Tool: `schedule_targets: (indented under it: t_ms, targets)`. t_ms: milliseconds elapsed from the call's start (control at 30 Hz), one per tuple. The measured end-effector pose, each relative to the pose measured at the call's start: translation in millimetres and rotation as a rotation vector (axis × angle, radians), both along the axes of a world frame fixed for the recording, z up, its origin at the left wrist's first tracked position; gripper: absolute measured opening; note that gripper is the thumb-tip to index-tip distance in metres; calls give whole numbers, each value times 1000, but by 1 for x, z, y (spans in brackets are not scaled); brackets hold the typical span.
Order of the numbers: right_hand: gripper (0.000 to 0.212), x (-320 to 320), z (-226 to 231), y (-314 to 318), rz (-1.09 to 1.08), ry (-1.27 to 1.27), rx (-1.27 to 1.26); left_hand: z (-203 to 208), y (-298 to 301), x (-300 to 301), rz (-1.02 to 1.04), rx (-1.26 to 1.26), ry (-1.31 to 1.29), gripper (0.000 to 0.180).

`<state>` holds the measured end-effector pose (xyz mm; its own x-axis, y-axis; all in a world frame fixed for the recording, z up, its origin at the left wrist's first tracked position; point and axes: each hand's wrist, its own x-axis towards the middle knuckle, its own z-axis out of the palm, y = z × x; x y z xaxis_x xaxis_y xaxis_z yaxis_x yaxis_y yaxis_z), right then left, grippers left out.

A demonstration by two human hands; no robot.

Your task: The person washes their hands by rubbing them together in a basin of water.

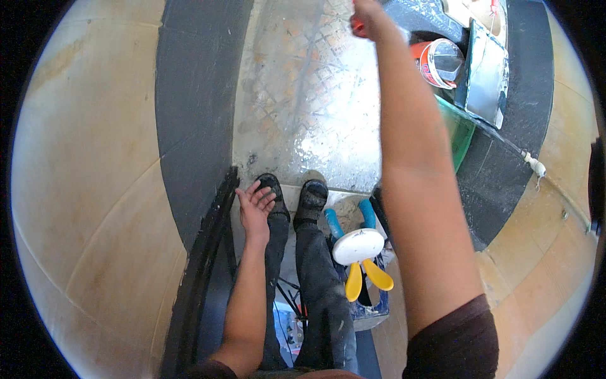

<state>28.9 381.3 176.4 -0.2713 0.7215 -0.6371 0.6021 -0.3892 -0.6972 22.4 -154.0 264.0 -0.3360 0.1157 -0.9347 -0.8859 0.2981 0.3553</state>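
My right arm reaches far forward. At the top edge my right hand (372, 22) is closed around a small red piece (359, 27), perhaps a handle. Whatever it belongs to lies outside the picture. Below that hand spreads a wet, shiny floor (303, 88) with a faint crisscross pattern. My left hand (255, 207) hangs low by my left shoe (270, 189), palm up, fingers spread, holding nothing. It is nearest the dark edge of the left wall (230, 189).
At the right stand an orange-and-white bucket (437, 63), a grey metal sheet or tray (486, 76) and a green bin (459, 132). A pole with a white end (535, 165) lies beside them. Near my legs sits a white oval piece (358, 246) with blue tubes and yellow paddles.
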Motion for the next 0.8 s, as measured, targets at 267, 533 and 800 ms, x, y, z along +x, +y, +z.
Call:
schedule_targets:
  t_ms: [267, 533, 800]
  targets:
    - [47, 178, 102, -297, 105, -438, 235, 1, -21, 0, 30, -15, 2, 75]
    - [61, 217, 93, -431, 135, -587, -86, 1, -16, 8, -3, -33, -12, 74]
    - [64, 35, 0, -32, -30, -455, 64, 7, 19, 14, -53, 41, 14, 74]
